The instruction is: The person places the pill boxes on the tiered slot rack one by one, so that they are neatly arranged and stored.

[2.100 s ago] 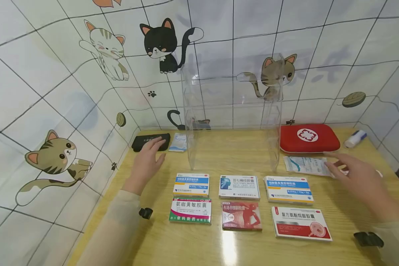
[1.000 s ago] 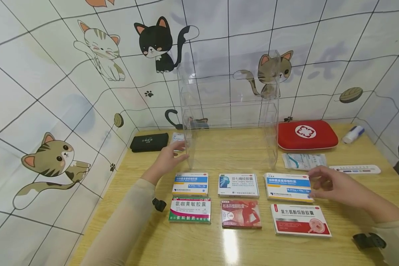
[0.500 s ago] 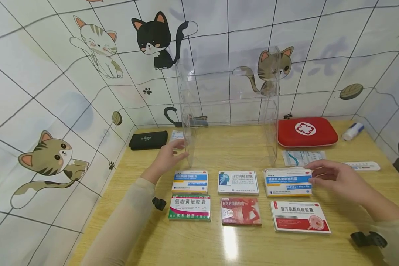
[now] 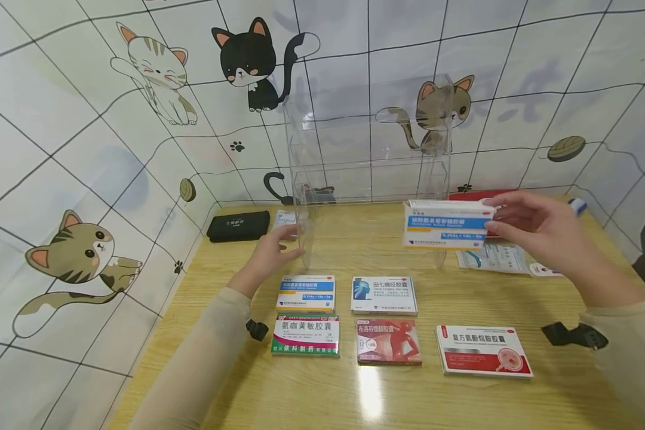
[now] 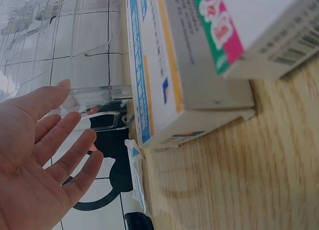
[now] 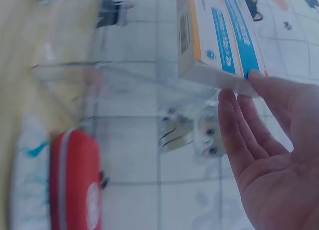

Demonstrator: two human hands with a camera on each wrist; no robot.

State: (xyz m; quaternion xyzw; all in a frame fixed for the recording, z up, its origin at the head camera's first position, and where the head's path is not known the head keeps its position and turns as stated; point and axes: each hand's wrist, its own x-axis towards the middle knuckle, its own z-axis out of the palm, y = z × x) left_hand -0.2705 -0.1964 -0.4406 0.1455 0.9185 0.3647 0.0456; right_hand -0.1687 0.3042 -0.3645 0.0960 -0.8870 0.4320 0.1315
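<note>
My right hand (image 4: 543, 236) pinches a blue-and-white medicine box (image 4: 446, 230) by its right end, thumb on the front and fingers behind. The box is off the table, in front of the clear acrylic rack (image 4: 372, 161). In the right wrist view the same box (image 6: 219, 38) is held at its lower corner. My left hand (image 4: 269, 254) is at the rack's left side panel, fingers loosely extended and thumb at its edge. Near that hand lies another blue-and-white medicine box (image 4: 306, 294), with a green-and-pink medicine box (image 4: 306, 335) in front of it.
A blue-head medicine box (image 4: 384, 295), a red medicine box (image 4: 389, 341) and a white-and-red medicine box (image 4: 484, 350) lie on the table. Behind are a black case (image 4: 239, 226), a surgical packet (image 4: 286, 219), a partly hidden red first-aid case (image 4: 470, 196) and a white-blue packet (image 4: 491, 258).
My right hand came in from the right, took the blue-and-white box and raised it toward the rack. My left hand moved right from the black case to the rack's side.
</note>
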